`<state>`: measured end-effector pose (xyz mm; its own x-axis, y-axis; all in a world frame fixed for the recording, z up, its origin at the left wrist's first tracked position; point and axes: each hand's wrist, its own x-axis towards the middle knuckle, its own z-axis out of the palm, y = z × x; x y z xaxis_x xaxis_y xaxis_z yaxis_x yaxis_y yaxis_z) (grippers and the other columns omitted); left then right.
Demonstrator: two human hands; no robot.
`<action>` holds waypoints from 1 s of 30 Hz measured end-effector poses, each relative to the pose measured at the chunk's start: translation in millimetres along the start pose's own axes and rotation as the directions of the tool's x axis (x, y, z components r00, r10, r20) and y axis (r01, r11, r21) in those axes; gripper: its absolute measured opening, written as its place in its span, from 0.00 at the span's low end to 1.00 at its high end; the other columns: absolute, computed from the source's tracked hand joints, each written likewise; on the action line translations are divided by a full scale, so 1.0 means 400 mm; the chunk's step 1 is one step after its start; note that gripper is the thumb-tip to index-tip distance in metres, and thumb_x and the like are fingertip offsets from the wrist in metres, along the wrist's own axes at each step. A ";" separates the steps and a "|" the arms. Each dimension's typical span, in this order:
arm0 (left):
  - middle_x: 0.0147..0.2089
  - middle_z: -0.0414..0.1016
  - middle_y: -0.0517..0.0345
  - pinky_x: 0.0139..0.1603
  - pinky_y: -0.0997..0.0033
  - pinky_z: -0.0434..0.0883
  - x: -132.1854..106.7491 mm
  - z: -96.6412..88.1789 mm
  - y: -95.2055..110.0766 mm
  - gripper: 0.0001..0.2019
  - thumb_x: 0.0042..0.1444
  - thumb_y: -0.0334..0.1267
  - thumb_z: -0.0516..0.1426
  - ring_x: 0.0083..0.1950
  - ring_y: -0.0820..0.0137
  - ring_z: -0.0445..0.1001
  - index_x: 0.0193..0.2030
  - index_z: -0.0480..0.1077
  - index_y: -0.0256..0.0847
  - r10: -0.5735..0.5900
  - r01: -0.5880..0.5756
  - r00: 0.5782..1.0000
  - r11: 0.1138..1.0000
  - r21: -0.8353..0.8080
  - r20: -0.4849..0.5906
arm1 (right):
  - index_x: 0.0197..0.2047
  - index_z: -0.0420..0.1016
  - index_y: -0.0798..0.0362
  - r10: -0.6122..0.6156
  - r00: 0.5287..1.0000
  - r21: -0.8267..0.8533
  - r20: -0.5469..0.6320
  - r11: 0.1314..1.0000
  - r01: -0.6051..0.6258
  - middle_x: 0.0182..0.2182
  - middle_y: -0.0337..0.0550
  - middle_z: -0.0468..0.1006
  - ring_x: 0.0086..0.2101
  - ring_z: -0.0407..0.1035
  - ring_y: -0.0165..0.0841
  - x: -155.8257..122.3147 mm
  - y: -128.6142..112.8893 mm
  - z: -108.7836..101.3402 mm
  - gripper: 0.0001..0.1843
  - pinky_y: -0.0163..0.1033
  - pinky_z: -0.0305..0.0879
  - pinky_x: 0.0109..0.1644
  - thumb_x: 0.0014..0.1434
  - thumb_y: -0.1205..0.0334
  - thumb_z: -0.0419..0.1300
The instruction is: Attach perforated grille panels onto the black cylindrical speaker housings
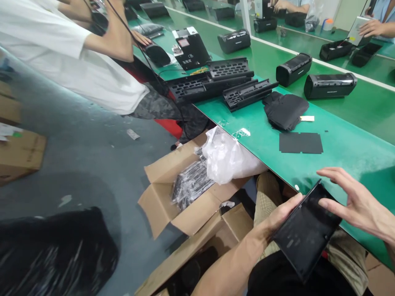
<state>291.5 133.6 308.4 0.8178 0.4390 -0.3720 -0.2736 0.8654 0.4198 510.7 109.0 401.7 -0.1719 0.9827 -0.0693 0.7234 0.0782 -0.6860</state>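
A curved black plastic speaker shell (pixel 308 230) is tilted above my lap, its hollow inner side facing me. My left hand (pixel 284 211) grips it along the left edge, with most of the fingers hidden behind. At its upper right edge is my right hand (pixel 354 201), fingers stretched out and apart; the thumb lies over the inner face, and I cannot tell whether it presses there. On the green table ahead lie a flat black rectangular sheet (pixel 300 143) and a pile of black sheets (pixel 285 110).
Slotted black shells (pixel 247 92) and assembled speakers (pixel 330 85) stand on the table (pixel 262 139). Left of my legs, an open carton (pixel 160 201) holds plastic-wrapped parts beneath a white plastic bag (pixel 226 156). A co-worker in a white shirt (pixel 77 70) sits at left; others work across.
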 end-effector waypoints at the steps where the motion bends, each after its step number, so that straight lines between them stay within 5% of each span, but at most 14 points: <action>1: 0.48 0.85 0.44 0.59 0.61 0.72 -0.003 0.010 0.001 0.28 0.64 0.59 0.62 0.53 0.55 0.82 0.54 0.80 0.33 0.048 -0.048 0.999 0.999 0.001 0.010 | 0.68 0.67 0.41 0.001 0.998 -0.011 -0.068 1.000 -0.002 0.65 0.47 0.70 0.59 0.71 0.47 -0.011 0.008 -0.007 0.27 0.49 0.71 0.59 0.69 0.45 0.62; 5: 0.55 0.84 0.45 0.65 0.61 0.70 -0.004 0.036 -0.008 0.32 0.63 0.63 0.62 0.60 0.55 0.79 0.60 0.78 0.37 0.197 -0.198 0.979 0.980 -0.031 -0.044 | 0.52 0.79 0.42 0.014 0.973 -0.058 -0.229 0.998 -0.029 0.62 0.48 0.74 0.60 0.70 0.52 -0.066 0.034 -0.014 0.12 0.52 0.73 0.56 0.72 0.50 0.58; 9: 0.47 0.85 0.45 0.54 0.63 0.74 0.008 0.030 -0.025 0.33 0.64 0.64 0.58 0.50 0.57 0.82 0.57 0.78 0.34 0.194 -0.198 0.979 0.979 -0.053 -0.068 | 0.43 0.83 0.42 -0.069 0.980 -0.129 -0.189 0.991 0.045 0.64 0.48 0.73 0.69 0.56 0.60 -0.123 0.042 0.009 0.13 0.65 0.67 0.62 0.72 0.54 0.56; 12: 0.45 0.85 0.45 0.49 0.65 0.74 0.013 0.028 -0.031 0.32 0.66 0.64 0.57 0.46 0.59 0.82 0.57 0.78 0.34 0.196 -0.200 0.978 0.978 -0.056 -0.071 | 0.46 0.84 0.41 -0.167 0.979 -0.198 -0.117 0.970 0.142 0.66 0.47 0.71 0.71 0.51 0.62 -0.148 0.035 0.032 0.13 0.68 0.64 0.64 0.72 0.57 0.57; 16: 0.49 0.84 0.46 0.54 0.62 0.73 0.013 0.042 -0.022 0.31 0.64 0.64 0.59 0.50 0.57 0.81 0.58 0.77 0.37 0.226 -0.230 0.972 0.971 -0.068 -0.060 | 0.54 0.84 0.41 -0.225 0.974 -0.253 -0.031 0.944 0.211 0.66 0.47 0.72 0.72 0.48 0.62 -0.155 0.013 0.063 0.14 0.69 0.65 0.65 0.71 0.56 0.59; 21: 0.52 0.83 0.43 0.60 0.58 0.70 0.009 0.050 -0.014 0.36 0.60 0.67 0.60 0.56 0.52 0.79 0.59 0.77 0.36 0.211 -0.208 0.977 0.973 -0.095 0.021 | 0.57 0.82 0.39 -0.290 0.957 -0.302 -0.006 0.913 0.274 0.60 0.46 0.79 0.70 0.52 0.63 -0.141 0.003 0.084 0.15 0.80 0.49 0.67 0.71 0.58 0.60; 30: 0.52 0.83 0.42 0.59 0.60 0.70 0.009 0.031 -0.013 0.40 0.57 0.70 0.60 0.58 0.51 0.77 0.61 0.76 0.35 0.121 -0.111 0.991 0.981 -0.157 0.057 | 0.56 0.81 0.37 -0.273 0.961 -0.323 0.035 0.907 0.269 0.60 0.46 0.79 0.70 0.55 0.63 -0.128 0.035 0.122 0.14 0.83 0.44 0.68 0.71 0.54 0.59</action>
<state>302.1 127.7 315.0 0.8063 0.5262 -0.2701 -0.4389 0.8385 0.3230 496.9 51.7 360.0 -0.3858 0.9176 0.0951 0.8263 0.3896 -0.4067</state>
